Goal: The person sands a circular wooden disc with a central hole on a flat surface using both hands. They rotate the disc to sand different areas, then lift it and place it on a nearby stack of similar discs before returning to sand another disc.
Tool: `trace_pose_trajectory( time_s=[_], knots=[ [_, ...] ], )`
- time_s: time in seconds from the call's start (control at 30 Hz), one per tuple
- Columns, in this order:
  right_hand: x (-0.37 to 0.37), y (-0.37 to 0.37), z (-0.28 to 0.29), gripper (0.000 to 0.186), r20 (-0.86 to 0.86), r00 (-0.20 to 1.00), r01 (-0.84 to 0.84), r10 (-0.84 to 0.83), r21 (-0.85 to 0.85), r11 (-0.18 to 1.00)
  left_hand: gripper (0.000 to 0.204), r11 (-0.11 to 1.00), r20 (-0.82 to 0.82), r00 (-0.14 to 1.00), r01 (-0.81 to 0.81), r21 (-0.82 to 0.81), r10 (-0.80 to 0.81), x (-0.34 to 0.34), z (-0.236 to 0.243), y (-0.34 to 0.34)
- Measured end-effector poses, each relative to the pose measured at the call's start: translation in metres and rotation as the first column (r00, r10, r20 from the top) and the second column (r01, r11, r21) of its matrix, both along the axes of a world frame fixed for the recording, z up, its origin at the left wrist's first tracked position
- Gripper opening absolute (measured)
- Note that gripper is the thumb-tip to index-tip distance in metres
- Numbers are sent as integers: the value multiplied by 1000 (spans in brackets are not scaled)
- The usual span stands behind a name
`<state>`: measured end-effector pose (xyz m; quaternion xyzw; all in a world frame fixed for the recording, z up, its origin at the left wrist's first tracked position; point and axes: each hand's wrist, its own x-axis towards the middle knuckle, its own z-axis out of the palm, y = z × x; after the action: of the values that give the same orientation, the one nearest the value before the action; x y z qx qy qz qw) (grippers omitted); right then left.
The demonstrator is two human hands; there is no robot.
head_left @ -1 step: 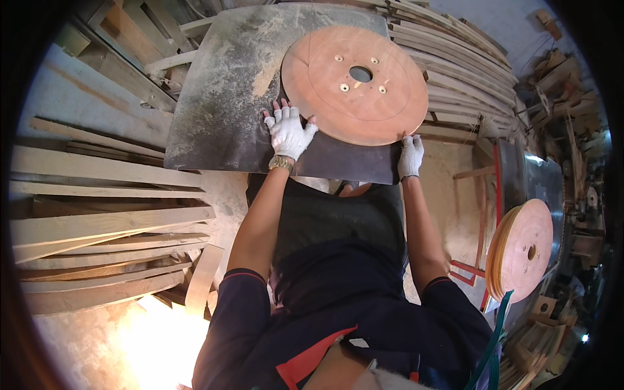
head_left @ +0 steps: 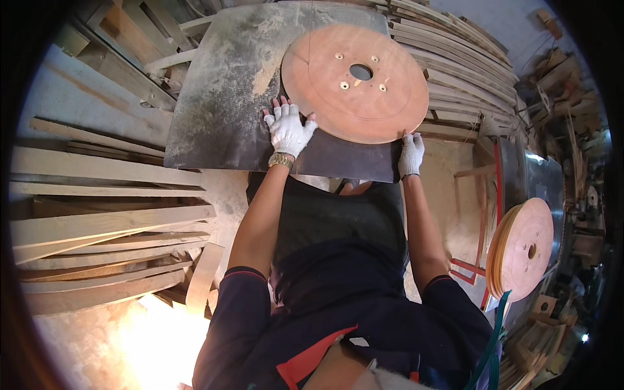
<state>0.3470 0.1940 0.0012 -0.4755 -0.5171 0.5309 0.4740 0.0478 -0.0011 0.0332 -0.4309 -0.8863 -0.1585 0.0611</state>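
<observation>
A round plywood disc [head_left: 364, 114] lies flat on a dark, dusty tabletop [head_left: 214, 110]. It has a large centre hole, several small holes around that hole and a scribed circle. My left hand [head_left: 289, 133], in a white glove with bare fingertips, rests at the disc's near left edge. Its fingers are spread on the tabletop and the thumb touches the rim. At the near right rim, my right hand [head_left: 411, 155], gloved the same way, has its fingers drawn together on the disc's edge. The undersides of those fingers are hidden.
Long wooden boards [head_left: 104, 227] are stacked to my left. Curved wooden strips [head_left: 455, 71] lie beyond the table on the right. A stack of similar discs [head_left: 526, 250] stands at right beside a red-edged dark bench [head_left: 545, 179], with a green strap [head_left: 499, 331] near it.
</observation>
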Motion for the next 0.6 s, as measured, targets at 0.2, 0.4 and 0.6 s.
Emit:
trace_pose_trajectory(
  time_s=[0.2,0.4,0.6],
  knots=[
    [-11,0,4,20,-7,999,-48,48,41,998,75,995,-28,999,-19,98,22,-15,-3,6],
    [-7,7,-3,20,25,998,-56,55,13,998,73,995,-28,999,-18,102,21,-19,-6,10],
    [-9,7,-5,20,14,999,-40,39,41,998,71,996,9,1000,-10,83,9,-24,-4,14]
  ],
)
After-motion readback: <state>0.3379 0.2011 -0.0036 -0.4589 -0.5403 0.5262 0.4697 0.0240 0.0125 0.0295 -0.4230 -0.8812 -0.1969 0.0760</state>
